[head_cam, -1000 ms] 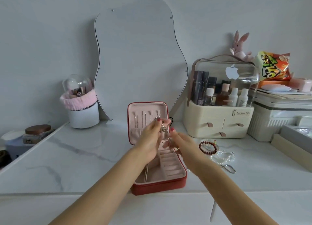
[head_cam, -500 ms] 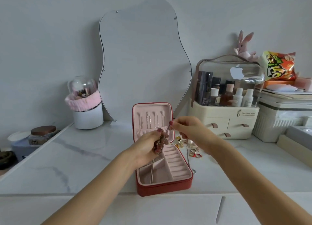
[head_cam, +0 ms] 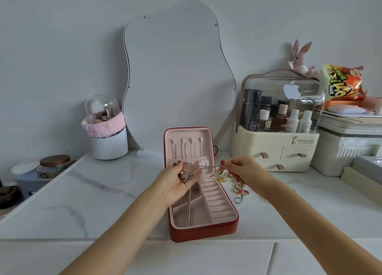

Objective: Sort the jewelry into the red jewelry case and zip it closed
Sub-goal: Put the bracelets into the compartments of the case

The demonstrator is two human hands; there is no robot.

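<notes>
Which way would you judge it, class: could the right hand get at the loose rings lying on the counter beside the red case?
Probably yes. The rings lie uncovered just beneath the right hand, right of the red case. But its fingers pinch the chain, so it must release first.

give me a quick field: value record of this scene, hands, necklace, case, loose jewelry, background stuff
left hand: holds the necklace's pendant in its palm, pinches the chain
right hand: pinches the other end of the chain
necklace: stretched between both hands, above the case
case: red, open, lid upright, necklaces hung in the lid
loose jewelry: on the counter, right of the case
mirror: leans on the wall behind the case
makeup box: right rear, bottles inside
</notes>
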